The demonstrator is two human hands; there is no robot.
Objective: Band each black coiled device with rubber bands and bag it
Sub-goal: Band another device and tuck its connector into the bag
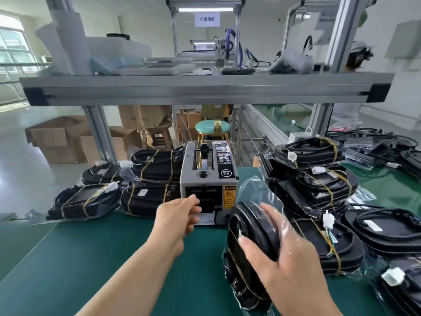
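Observation:
A black coiled device [248, 252] wrapped in tan rubber bands stands on edge on the green mat, inside a clear plastic bag [255, 190] whose open top rises behind it. My right hand [284, 254] grips the device through the bag, thumb on its front face and fingers over the top. My left hand [180, 215] reaches to the outlet slot of the grey tape dispenser [208, 179], fingers curled at a strip of tape there; whether it holds the tape is not plain.
Bagged, banded devices [145, 179] are stacked left of the dispenser. More banded devices [319, 174] pile up on the right, some in bags. An aluminium shelf [205, 87] crosses overhead. Cardboard boxes [59, 137] and a stool [211, 128] stand beyond the green table [114, 247].

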